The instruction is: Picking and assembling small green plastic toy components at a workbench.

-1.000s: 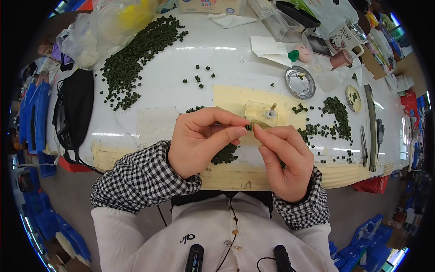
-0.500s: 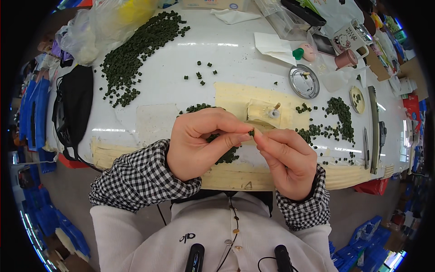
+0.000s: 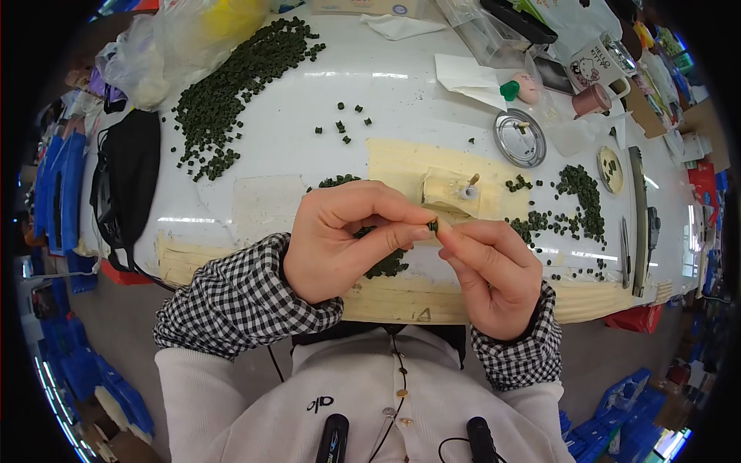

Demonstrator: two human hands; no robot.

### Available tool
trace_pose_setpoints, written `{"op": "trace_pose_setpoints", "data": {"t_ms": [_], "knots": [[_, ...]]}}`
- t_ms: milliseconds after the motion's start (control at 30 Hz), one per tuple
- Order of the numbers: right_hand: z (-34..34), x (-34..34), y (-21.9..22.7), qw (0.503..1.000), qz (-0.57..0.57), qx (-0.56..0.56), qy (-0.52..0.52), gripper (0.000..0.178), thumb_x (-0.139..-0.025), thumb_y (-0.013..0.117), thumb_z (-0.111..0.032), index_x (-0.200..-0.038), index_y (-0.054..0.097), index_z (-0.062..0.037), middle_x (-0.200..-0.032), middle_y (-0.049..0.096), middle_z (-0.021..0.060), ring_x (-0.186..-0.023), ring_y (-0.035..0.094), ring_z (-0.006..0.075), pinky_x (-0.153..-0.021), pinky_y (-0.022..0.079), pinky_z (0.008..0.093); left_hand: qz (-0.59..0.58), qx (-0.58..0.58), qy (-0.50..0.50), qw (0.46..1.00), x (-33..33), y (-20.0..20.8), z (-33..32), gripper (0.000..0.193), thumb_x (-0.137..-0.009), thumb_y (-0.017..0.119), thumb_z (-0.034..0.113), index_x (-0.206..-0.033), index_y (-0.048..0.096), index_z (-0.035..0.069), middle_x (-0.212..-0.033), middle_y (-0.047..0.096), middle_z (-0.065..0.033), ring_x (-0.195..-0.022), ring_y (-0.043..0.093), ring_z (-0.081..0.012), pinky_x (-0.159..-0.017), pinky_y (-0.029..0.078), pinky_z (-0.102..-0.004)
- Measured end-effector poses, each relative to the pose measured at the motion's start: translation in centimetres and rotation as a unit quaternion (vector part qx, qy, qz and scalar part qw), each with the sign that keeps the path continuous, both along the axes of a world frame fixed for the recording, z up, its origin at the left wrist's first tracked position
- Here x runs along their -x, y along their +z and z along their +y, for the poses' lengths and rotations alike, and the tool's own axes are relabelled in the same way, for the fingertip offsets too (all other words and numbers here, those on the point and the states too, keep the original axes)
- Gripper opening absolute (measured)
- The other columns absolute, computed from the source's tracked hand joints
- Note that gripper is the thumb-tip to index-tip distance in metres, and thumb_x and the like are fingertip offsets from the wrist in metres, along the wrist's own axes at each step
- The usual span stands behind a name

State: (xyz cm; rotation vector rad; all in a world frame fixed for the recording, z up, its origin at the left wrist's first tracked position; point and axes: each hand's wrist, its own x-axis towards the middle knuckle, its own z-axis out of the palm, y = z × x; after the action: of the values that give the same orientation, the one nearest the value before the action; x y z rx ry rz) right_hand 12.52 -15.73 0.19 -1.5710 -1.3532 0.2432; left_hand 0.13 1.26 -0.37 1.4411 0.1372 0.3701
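Green piece [image 3: 433, 227]: shifted slightly right, lower in view since a second ago; between hands, above bench [image 3: 417, 112]
Left hand [image 3: 328, 239]: fingers pinching piece
Right hand [image 3: 498, 278]: fingers touching it, can't tell grip

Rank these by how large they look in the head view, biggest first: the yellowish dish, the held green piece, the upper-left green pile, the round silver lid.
1. upper-left green pile
2. round silver lid
3. yellowish dish
4. held green piece, plainly the smallest

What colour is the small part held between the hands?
The small part is dark green, seen best in the head view.
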Motion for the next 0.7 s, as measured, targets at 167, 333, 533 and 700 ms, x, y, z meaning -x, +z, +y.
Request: {"op": "trace_pose_setpoints", "data": {"t_ms": [167,333,533,700], "knots": [[0.0,-0.1,0.2,1.0,-0.004,0.0,0.004,0.036,-0.08,0.064,0.009,-0.115,0.065,-0.0001,-0.097,0.062,0.0121,-0.08,0.063,0.02,-0.068,0.052,0.0264,-0.003,0.006,-0.003,1.0,0.0,0.1,0.0,0.016,-0.086,0.06,-0.01,-0.101,0.065,-0.006,-0.094,0.065,-0.0136,-0.08,0.063,-0.0153,-0.072,0.053,-0.0249],[0.1,-0.1,0.0,1.0,-0.012,-0.013,0.002,0.036,-0.08,0.065,0.009,-0.114,0.065,0.0,-0.096,0.062,0.0123,-0.078,0.062,0.0201,-0.068,0.052,0.0261,-0.006,0.006,-0.008,1.0,0.1,0.1,0.1,0.017,-0.086,0.06,-0.01,-0.101,0.065,-0.006,-0.094,0.065,-0.0137,-0.081,0.063,-0.0154,-0.072,0.053,-0.025],[-0.5,-0.5,0.5,0.998,-0.011,-0.002,-0.054,0.032,-0.079,0.066,0.008,-0.111,0.067,0.0006,-0.095,0.063,0.0126,-0.077,0.062,0.0207,-0.066,0.051,0.026,0.002,-0.028,0.006,1.0,-0.2,-0.1,0.5,0.016,-0.085,0.062,-0.009,-0.1,0.066,-0.005,-0.094,0.065,-0.0122,-0.079,0.062,-0.0141,-0.072,0.052,-0.0236],[-2.2,-2.1,0.4,0.977,-0.048,0.048,-0.202,0.013,-0.078,0.069,0.005,-0.09,0.067,0.0015,-0.08,0.064,0.0105,-0.072,0.061,0.0204,-0.063,0.049,0.0279,0.054,-0.357,0.103,0.927,-1.9,-0.3,3.8,0.011,-0.082,0.069,0.0,-0.092,0.069,-0.002,-0.081,0.067,-0.0071,-0.071,0.061,-0.0115,-0.064,0.049,-0.0224]]}}
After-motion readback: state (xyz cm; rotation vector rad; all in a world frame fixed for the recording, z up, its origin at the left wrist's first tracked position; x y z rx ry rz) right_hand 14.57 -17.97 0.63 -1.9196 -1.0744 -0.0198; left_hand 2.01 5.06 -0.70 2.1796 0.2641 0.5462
